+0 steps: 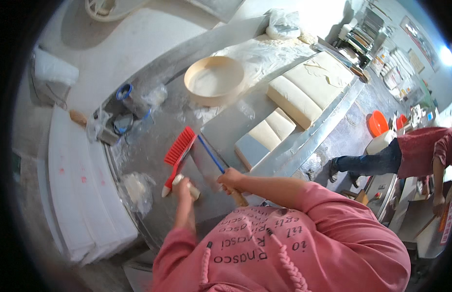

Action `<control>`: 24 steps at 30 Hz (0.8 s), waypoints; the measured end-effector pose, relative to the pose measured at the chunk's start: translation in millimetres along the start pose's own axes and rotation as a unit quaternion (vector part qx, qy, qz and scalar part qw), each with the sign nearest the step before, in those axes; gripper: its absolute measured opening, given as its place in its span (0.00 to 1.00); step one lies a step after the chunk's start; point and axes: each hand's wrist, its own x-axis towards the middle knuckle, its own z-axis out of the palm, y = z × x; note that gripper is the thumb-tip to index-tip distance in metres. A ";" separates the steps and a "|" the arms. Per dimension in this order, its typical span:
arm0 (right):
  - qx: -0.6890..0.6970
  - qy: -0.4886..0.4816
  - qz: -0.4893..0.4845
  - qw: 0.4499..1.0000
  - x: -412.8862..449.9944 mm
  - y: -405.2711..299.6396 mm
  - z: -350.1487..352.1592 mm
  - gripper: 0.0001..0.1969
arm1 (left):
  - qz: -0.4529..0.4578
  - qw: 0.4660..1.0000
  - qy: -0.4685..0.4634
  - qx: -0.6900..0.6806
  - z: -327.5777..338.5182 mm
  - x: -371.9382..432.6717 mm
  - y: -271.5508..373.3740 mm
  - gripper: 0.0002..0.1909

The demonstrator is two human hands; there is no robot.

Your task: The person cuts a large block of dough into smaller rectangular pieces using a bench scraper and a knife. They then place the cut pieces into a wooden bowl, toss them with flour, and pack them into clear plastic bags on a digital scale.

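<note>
My left hand (184,188) is closed around a short, pale cylindrical object (193,191); its kind is unclear. Just left of that hand, a red bench brush (180,146) lies on the metal worktop (153,135), bristles at the far end. My right hand (231,180) grips a long tool with a wooden handle (238,198) and a straight blue strip (211,153) pointing away from me; motion blur beside the strip hides its shape. Beyond it are a smaller block of layered dough (269,131), partly grey on top, and a larger pale dough block (309,87).
A round wooden-rimmed sieve (215,78) stands near floury sheeting. Plastic bags (138,189) and blue-rimmed containers (124,92) sit at left, beside a white chest lid (83,171). At right, a person in red (423,151) stands near orange basins (378,123).
</note>
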 end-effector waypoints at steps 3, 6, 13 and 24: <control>-0.172 -0.017 -0.031 0.984 12.2 0.3 24.4 0.17 | -0.089 0.994 0.055 -0.028 -39.4 -13.9 15.7 0.05; -0.516 -0.003 -0.110 0.849 8.4 -9.6 24.1 0.35 | -0.118 0.989 0.035 -0.081 -66.3 -43.2 22.4 0.04; -0.070 0.311 -0.306 0.897 -9.4 -131.2 -189.5 0.43 | -0.163 0.983 0.073 -0.041 -79.2 -117.0 -1.3 0.09; -0.207 0.418 -0.119 0.876 25.1 -169.6 -424.7 0.34 | -0.104 0.994 -0.003 0.011 101.4 -140.4 16.5 0.08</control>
